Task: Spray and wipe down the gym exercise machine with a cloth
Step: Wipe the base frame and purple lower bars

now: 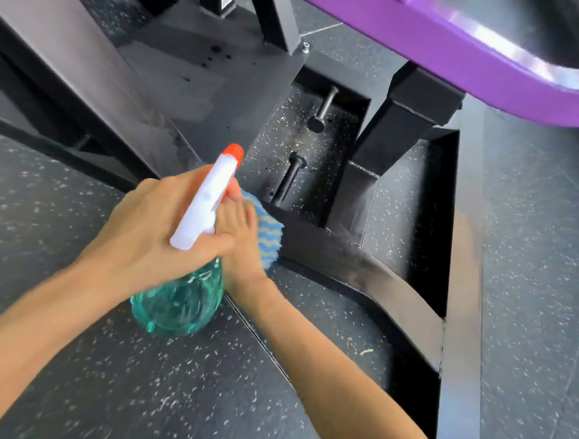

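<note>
Teal translucent spray bottle (pixel 180 301), white trigger head, orange nozzle (pixel 234 151) pointing up and away from the person. The left hand (pixel 157 225) grips it at the neck, fingers curled round under the head. Whether a finger sits on the trigger cannot be told.

The right hand (pixel 243 240) lies on a blue cloth with yellow wavy stripes (pixel 269 233). Its fingers are fairly straight and close together and press the cloth flat. The bottle hides part of the hand. The cloth sits on the black base rail (pixel 346 269) of the exercise machine, low down at the speckled rubber floor (pixel 64 207), near the end where the rail meets the grey sloped plate (pixel 174 89). Two black pegs (pixel 295 176) stand in the recess just beyond. The purple frame arm (pixel 458 50) passes overhead.

Step in hand, as judged: wiping the base rail.

Notes for doing it well:
- Flat palm, even pressure, long strokes along the rail rather than dabs.
- Take the rail's side face and the inner corner by the pegs, where grime appears to gather.
- Aim the nozzle at the metal before spraying, not over the wiping hand.
- Turn the cloth to a fresh face when soiled.
</note>
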`<move>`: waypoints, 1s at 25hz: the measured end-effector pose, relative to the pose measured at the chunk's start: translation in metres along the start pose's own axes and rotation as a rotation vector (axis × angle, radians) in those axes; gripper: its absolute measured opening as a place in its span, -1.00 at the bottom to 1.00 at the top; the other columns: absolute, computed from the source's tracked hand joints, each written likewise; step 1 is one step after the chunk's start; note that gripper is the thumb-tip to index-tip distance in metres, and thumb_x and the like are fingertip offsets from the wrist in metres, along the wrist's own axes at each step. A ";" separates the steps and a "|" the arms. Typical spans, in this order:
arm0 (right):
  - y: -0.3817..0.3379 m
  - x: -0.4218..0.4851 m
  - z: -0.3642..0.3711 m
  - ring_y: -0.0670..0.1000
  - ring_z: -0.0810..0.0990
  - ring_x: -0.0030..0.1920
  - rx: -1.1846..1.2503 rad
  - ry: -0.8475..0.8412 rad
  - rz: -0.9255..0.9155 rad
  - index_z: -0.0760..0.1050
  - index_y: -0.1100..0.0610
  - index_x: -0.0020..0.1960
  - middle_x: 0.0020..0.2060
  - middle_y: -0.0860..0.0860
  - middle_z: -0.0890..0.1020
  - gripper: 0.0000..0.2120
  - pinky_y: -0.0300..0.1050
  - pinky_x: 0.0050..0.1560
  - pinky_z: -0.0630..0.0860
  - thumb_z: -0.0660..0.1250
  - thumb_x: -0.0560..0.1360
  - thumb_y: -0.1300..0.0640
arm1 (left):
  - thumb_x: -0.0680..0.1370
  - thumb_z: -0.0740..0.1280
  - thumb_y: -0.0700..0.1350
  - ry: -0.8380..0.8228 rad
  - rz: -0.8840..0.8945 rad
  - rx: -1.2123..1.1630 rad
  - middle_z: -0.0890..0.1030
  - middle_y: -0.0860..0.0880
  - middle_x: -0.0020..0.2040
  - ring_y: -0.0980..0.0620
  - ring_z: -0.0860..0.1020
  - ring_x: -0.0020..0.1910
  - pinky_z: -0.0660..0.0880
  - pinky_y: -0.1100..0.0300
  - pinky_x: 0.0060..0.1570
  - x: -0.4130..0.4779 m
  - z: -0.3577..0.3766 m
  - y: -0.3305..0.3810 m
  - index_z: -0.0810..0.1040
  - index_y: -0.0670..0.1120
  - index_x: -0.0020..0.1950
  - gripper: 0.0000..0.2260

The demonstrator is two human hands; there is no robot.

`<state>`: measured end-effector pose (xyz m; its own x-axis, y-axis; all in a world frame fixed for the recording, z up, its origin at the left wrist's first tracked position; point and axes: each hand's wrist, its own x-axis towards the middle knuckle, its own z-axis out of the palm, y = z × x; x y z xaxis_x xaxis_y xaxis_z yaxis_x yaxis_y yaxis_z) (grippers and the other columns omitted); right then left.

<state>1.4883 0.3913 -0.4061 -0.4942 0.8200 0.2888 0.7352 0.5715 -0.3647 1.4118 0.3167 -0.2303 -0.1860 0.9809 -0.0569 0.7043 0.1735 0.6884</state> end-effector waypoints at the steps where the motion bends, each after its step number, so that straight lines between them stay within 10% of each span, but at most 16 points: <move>1: -0.010 0.007 0.004 0.03 0.58 0.14 0.042 -0.057 0.010 0.31 0.09 0.15 0.04 0.03 0.60 -0.79 -0.08 0.12 0.47 0.04 0.54 0.15 | 0.21 0.23 0.00 0.025 -0.004 0.011 0.55 0.07 -0.31 -0.13 0.49 -0.28 0.45 0.02 -0.20 -0.001 0.001 0.000 0.42 0.16 -0.14 -0.76; 5: 0.028 -0.006 -0.019 0.09 0.31 0.44 -0.095 -0.132 -0.007 0.29 0.19 0.45 0.41 0.13 0.38 -0.53 -0.01 0.41 0.26 0.07 0.55 0.13 | 0.21 0.24 0.00 -0.014 0.048 0.041 0.52 0.04 -0.41 -0.21 0.51 -0.23 0.49 -0.05 -0.13 -0.001 0.004 0.003 0.49 0.11 0.08 -0.57; 16: 0.175 -0.162 -0.130 0.15 0.18 0.49 -0.219 0.234 0.850 0.30 0.18 0.45 0.45 0.12 0.31 -0.48 0.18 0.48 0.05 -0.07 0.52 0.12 | 0.22 0.23 -0.01 -0.086 0.170 -0.003 0.54 0.08 -0.40 -0.24 0.51 -0.19 0.49 -0.04 -0.06 0.006 0.033 0.050 0.49 0.00 0.09 -0.57; 25: 0.126 -0.061 -0.084 0.07 0.14 0.51 -0.016 -0.116 0.164 0.22 0.19 0.49 0.49 0.10 0.22 -0.47 0.10 0.48 0.07 0.16 0.52 0.30 | 0.20 0.24 0.02 -0.175 0.147 -0.006 0.55 0.31 -0.31 -0.12 0.51 -0.20 0.46 0.01 -0.06 0.008 0.049 0.063 0.49 0.13 0.05 -0.58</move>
<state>1.6496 0.4108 -0.3949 -0.4164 0.9009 0.1227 0.8171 0.4300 -0.3841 1.4884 0.3399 -0.2228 0.0399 0.9960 -0.0797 0.7111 0.0278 0.7025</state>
